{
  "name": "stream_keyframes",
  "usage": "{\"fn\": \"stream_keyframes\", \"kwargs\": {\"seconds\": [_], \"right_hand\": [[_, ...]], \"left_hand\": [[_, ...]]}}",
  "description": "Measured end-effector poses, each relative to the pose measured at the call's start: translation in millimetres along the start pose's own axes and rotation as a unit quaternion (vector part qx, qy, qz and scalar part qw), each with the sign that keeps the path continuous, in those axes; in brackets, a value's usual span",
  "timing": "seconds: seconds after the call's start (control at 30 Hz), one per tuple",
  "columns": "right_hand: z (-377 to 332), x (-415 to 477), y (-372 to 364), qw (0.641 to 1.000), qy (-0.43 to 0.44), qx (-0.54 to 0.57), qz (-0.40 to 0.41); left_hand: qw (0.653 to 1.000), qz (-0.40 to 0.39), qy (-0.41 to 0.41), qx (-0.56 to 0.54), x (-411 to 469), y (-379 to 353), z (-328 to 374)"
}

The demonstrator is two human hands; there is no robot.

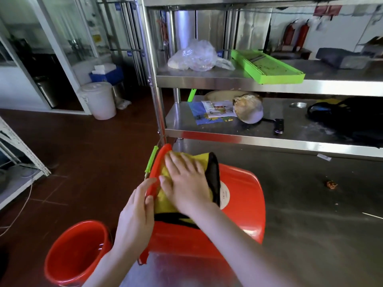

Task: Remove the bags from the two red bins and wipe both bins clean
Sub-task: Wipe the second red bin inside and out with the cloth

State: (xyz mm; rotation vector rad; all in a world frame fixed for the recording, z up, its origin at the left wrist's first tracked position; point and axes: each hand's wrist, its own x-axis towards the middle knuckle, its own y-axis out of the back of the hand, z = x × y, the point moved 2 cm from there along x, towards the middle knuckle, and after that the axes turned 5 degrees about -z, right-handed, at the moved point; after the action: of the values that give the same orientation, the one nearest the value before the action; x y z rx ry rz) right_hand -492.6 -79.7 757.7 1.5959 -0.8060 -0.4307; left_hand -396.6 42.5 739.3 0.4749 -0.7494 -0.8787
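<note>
A red bin [242, 195] lies sideways on the table [310, 224]; the left hand [134, 216] grips its rim, the right hand [186, 183] presses a yellow cloth [163, 201] flat-fingered against it. The second red bin [62, 264] stands at seven o'clock, on the floor [93, 152].

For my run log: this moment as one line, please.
right hand presses cloth on tipped bin | left hand holds rim | second bin on floor
</note>
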Motion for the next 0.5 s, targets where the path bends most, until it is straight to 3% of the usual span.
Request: {"fn": "stream_keyframes", "kwargs": {"seconds": [0.13,0.2,0.27,0.37,0.43,0.5], "right_hand": [[-26.5,-27.8,-13.0,0.996,0.036,-0.019,0.078],[-26.9,-41.6,-17.4,0.993,0.06,-0.021,0.101],[-26.5,-53.8,-22.4,0.989,0.097,-0.018,0.111],[-15.4,-61.0,-26.4,0.985,0.123,-0.019,0.116],[-1.2,-59.1,-22.6,0.989,0.082,-0.011,0.121],[22.0,-58.3,-16.3,0.993,-0.027,0.005,0.115]], "left_hand": [[0.975,-0.018,0.112,-0.19,26.7,20.8,-0.7],[0.957,-0.037,0.188,-0.218,58.1,26.7,7.3],[0.953,-0.101,0.222,-0.177,88.3,22.0,21.5],[0.962,-0.165,0.211,-0.06,115.1,2.8,37.4],[0.967,-0.167,0.192,-0.01,118.6,-1.6,39.6],[0.969,-0.173,0.176,-0.008,112.8,4.1,38.2]]}}
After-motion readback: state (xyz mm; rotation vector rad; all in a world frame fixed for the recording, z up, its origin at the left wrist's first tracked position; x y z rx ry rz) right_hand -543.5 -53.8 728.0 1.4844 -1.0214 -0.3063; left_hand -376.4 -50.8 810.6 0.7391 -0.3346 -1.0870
